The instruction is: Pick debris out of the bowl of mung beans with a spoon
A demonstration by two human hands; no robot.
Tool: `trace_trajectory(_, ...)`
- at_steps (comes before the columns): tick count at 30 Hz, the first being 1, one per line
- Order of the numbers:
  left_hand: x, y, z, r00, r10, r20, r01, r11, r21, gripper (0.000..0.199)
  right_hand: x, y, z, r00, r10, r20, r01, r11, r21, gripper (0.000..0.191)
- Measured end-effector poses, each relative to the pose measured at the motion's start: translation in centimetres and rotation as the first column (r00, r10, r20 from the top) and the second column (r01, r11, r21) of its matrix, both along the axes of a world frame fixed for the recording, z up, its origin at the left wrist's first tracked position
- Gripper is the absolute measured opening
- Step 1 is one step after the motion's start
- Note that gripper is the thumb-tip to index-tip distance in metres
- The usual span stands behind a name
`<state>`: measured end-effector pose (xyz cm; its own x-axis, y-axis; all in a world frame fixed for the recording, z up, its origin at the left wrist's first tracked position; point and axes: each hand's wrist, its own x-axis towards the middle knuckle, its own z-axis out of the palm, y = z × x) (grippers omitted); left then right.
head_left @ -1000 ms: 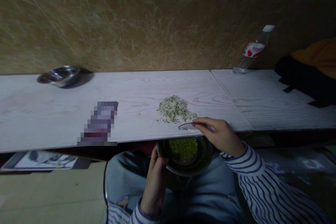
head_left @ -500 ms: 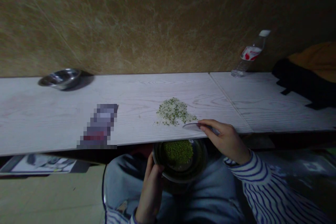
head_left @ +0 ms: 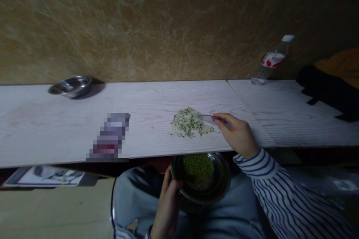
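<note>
A loose pile of green beans mixed with white rice-like grains lies on the white wood-grain tabletop. My right hand pinches a thin, greyish spoon-like tool. Its tip meets the right side of the pile; its exact shape is hard to make out. Below the table edge, my left hand grips the left rim of a steel bowl, thumb over the edge. Green beans cover much of the bowl's bottom. The bowl is over my lap, tilted slightly.
At the back left a second steel bowl leans tilted near the wall. A pixelated flat object lies left of the pile. Toward the back right stands a clear plastic bottle, with dark and orange cloth beyond it.
My right hand has moved the tool from the pile's near edge away from me, up to its right side. The bowl in my left hand stays below the table edge. The view has shifted slightly.
</note>
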<state>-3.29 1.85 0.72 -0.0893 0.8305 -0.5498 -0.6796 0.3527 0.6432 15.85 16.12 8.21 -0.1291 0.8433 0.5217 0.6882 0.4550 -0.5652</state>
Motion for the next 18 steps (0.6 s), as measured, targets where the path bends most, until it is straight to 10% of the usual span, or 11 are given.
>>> trace_trajectory(18, -0.5, 0.4, 0.3, 0.999, 0.026, 0.022, -0.026, 1.0, -0.007, 0.059, -2.3, 0.6, -0.8, 0.988, 0.149, -0.026, -0.151, 0.982, -0.117, 0.022)
